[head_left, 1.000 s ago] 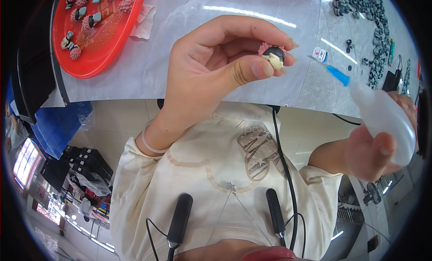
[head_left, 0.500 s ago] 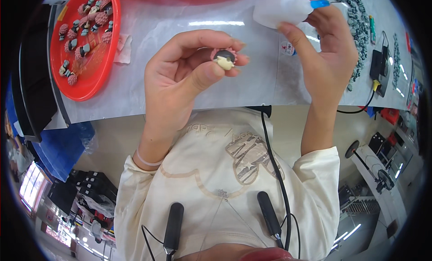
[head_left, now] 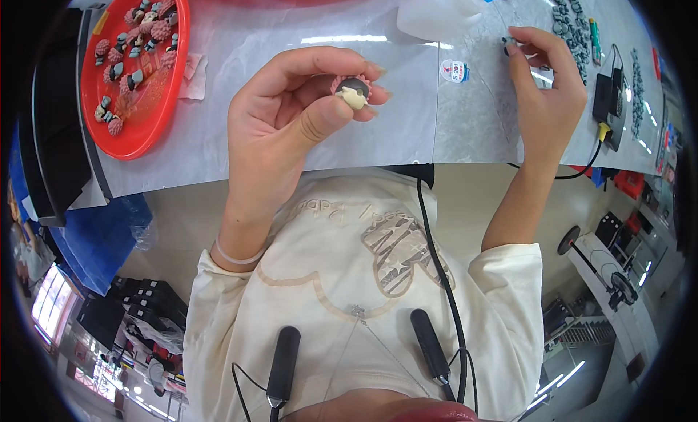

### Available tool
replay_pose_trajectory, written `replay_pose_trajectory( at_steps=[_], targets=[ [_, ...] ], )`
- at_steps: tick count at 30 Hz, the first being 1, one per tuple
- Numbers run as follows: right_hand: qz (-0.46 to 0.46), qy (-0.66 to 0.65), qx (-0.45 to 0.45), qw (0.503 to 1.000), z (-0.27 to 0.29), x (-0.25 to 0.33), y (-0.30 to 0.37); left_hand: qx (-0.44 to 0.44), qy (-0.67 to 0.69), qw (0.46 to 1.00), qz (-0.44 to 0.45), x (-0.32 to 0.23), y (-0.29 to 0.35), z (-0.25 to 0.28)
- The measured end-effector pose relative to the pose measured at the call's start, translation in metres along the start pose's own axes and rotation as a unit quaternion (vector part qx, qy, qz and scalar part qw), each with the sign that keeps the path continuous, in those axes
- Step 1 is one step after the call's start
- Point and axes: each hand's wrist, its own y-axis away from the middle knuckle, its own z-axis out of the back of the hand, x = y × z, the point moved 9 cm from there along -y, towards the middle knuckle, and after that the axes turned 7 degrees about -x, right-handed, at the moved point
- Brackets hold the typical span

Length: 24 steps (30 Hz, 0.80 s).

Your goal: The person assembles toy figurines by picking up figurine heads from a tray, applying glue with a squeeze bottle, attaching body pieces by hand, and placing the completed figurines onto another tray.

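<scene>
My left hand (head_left: 287, 105) is closed over the middle of the table, pinching a small doll head (head_left: 354, 93) between thumb and fingers. The head has a cream face, a dark band and bumpy pink hair around it. To the right, my right hand (head_left: 549, 76) pinches a small dark piece (head_left: 506, 45) between thumb and forefinger; its exact shape is too small to make out. A white squeeze bottle (head_left: 440, 14) with a blue tip stands on the table between my hands, farther back, touched by neither hand.
A red tray (head_left: 178, 80) with several pink-haired figurines lies at the left. Many small dark pieces (head_left: 571, 22) are spread at the far right, near a green pen (head_left: 595, 40) and a black device (head_left: 605, 98) with a cable. A round-printed label (head_left: 455, 71) lies mid-table.
My right hand has let go of the white bottle, which now stands on the table, and has moved right to pinch a small dark piece. My left hand still holds the doll head, shifted slightly left.
</scene>
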Motion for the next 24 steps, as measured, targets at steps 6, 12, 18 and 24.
replay_pose_trajectory(
  at_steps=[6,12,18,24],
  targets=[
    [-0.162,-0.287,-0.033,0.944,0.006,-0.013,0.012,0.004,0.014,1.0,0.001,-0.001,0.002,-0.003],
    [-0.224,-0.541,0.059,0.808,-0.011,0.006,0.028,0.01,0.021,1.0,0.008,-0.001,0.007,-0.01],
    [-0.272,-0.555,0.149,0.772,-0.031,0.028,0.042,0.038,0.053,0.998,0.01,0.007,0.001,-0.018],
    [-0.101,-0.471,0.079,0.873,-0.022,0.066,0.033,0.008,0.026,1.0,0.016,0.012,0.001,-0.007]
  ],
)
